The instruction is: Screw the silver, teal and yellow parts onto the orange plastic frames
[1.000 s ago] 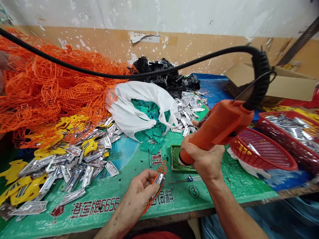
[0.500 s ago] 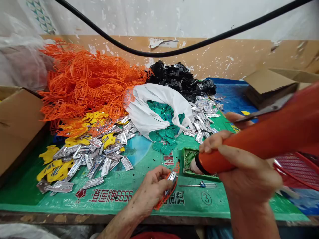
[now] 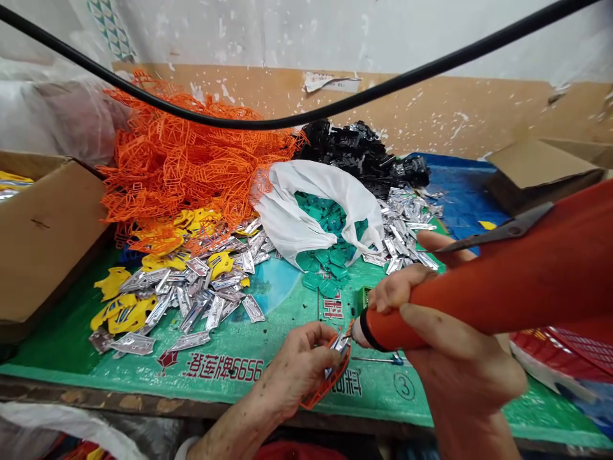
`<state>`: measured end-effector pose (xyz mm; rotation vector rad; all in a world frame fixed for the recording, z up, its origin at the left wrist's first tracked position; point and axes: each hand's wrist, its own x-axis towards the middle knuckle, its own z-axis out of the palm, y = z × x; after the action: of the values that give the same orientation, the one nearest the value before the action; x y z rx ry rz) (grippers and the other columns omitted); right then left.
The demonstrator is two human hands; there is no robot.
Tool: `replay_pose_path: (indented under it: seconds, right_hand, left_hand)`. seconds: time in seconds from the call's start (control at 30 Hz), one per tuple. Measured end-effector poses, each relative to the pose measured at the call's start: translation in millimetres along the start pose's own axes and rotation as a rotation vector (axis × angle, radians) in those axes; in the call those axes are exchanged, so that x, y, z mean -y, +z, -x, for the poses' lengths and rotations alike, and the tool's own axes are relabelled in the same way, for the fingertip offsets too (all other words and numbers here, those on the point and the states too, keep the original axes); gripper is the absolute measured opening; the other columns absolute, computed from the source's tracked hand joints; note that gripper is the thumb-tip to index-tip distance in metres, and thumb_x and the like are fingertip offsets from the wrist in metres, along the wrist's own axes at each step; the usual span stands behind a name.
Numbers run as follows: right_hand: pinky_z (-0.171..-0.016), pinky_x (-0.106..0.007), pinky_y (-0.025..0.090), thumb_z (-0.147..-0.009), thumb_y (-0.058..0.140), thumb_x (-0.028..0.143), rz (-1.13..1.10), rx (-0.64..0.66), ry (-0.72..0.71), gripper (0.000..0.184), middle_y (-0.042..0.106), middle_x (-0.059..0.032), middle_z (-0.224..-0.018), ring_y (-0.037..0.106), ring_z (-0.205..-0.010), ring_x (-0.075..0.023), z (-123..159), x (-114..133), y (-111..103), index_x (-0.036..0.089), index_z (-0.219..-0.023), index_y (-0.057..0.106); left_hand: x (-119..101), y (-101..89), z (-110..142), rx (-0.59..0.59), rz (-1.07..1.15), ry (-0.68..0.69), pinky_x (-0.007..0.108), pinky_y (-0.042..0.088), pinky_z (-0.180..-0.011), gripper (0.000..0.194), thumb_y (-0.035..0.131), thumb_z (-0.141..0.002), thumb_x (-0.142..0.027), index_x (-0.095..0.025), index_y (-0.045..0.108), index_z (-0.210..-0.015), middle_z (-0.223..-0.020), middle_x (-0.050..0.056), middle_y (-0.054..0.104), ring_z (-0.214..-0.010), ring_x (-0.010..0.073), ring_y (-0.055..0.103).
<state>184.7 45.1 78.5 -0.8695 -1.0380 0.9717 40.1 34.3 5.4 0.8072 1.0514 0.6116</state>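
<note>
My left hand (image 3: 299, 364) pinches a small orange plastic frame (image 3: 320, 397) with a silver piece (image 3: 339, 348) set in it, just above the front of the table. My right hand (image 3: 460, 370) is wrapped round a thick red-orange electric screwdriver (image 3: 536, 268). The tool's pale nose with a black ring is at the far end of the frame; whether its bit touches is too small to tell. A pointed metal blade (image 3: 502, 231) lies along the tool, by my right fingers. Behind the nose, a green basket (image 3: 364, 297) is mostly hidden. A thin hand screwdriver (image 3: 395, 360) lies below, partly covered.
Orange frames (image 3: 186, 160) are heaped at back left, black parts (image 3: 359, 150) behind. A white bag (image 3: 287, 214) holds teal pieces (image 3: 328, 255). Silver and yellow parts (image 3: 129, 316) spread left. Cardboard boxes (image 3: 52, 223) flank the table; a black cable (image 3: 230, 121) hangs across.
The electric screwdriver's nose has moved left from the green basket to the frame in my left hand. The view has shifted, so the table's contents appear farther right.
</note>
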Motion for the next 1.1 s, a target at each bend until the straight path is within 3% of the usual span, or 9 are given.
replay_pose_path:
  seconds: [0.33, 0.57, 0.83, 1.1]
  right_hand:
    - [-0.064, -0.038, 0.048, -0.066, 0.066, 0.020, 0.059, 0.006, 0.022, 0.054, 0.059, 0.0041, -0.063, 0.054, -0.060, -0.0169, -0.1, -1.0, 1.7, 0.028, -0.117, 0.050]
    - [-0.063, -0.037, 0.048, -0.064, 0.065, 0.020, 0.053, 0.001, 0.055, 0.042, 0.058, 0.0039, -0.062, 0.053, -0.058, -0.0157, 1.8, 0.7, 2.6, 0.024, -0.104, 0.054]
    - [-0.064, -0.038, 0.047, -0.067, 0.066, 0.021, 0.037, 0.041, 0.038, 0.051, 0.059, 0.0046, -0.066, 0.053, -0.061, -0.0163, 2.5, -4.0, -1.4, 0.030, -0.114, 0.048]
    - [-0.061, -0.038, 0.050, -0.067, 0.065, 0.024, 0.145, 0.049, -0.003, 0.036, 0.055, 0.0018, -0.063, 0.056, -0.058, -0.0174, 4.6, -6.8, -1.7, 0.022, -0.102, 0.057]
  left_hand:
    - [-1.7, 1.0, 0.9, -0.017, -0.049, 0.015, 0.023, 0.019, -0.045, 0.015, 0.058, -0.065, -0.025, -0.016, 0.056, -0.076, -0.056, -0.007, 0.044, -0.043, 0.0049, 0.029]
    - [0.1, 1.4, 0.0, -0.030, -0.035, 0.007, 0.022, 0.022, -0.045, 0.016, 0.059, -0.062, -0.024, -0.015, 0.057, -0.076, -0.057, -0.007, 0.046, -0.046, 0.0055, 0.033]
    - [1.4, 2.3, 0.3, -0.023, 0.020, 0.004, 0.021, 0.024, -0.046, 0.017, 0.061, -0.062, -0.024, -0.014, 0.058, -0.075, -0.059, -0.005, 0.049, -0.049, 0.0059, 0.037]
    - [4.7, 5.1, 2.6, -0.052, 0.076, 0.007, 0.020, 0.023, -0.045, 0.016, 0.063, -0.060, -0.023, -0.014, 0.059, -0.074, -0.057, -0.006, 0.048, -0.046, 0.0047, 0.035]
